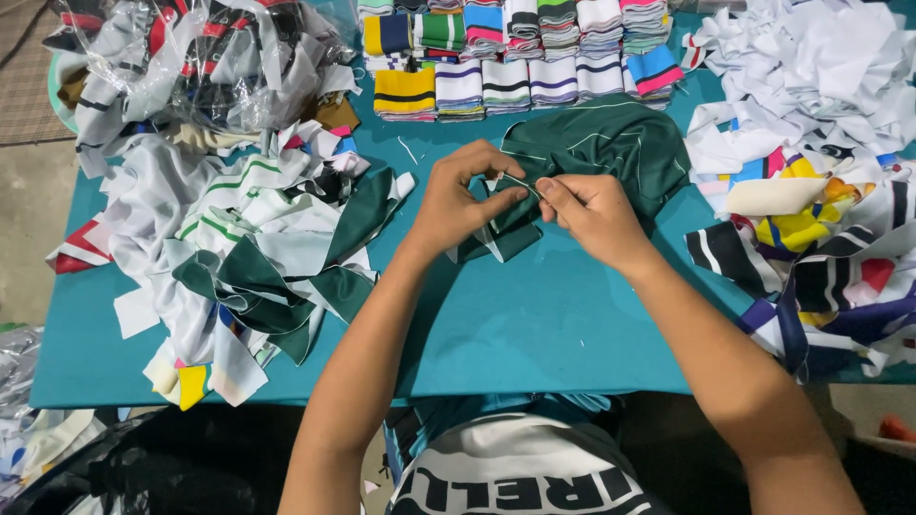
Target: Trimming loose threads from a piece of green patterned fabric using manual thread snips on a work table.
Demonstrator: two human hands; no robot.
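A dark green fabric piece with thin white lines [601, 143] lies bunched on the teal table [534, 324], just beyond my hands. My left hand [458, 195] pinches its near edge between thumb and fingers. My right hand [592, 215] pinches the same edge close beside it, fingertips nearly touching the left hand's. A narrow green and white strip of the cloth hangs below my hands.
A heap of green and white cloth cut-offs [258, 257] lies at the left. Clear plastic bags of fabric [200, 57] sit at the far left. Folded striped knit bands [515, 57] are stacked in rows at the back. White and multicoloured scraps [821, 162] pile up at the right.
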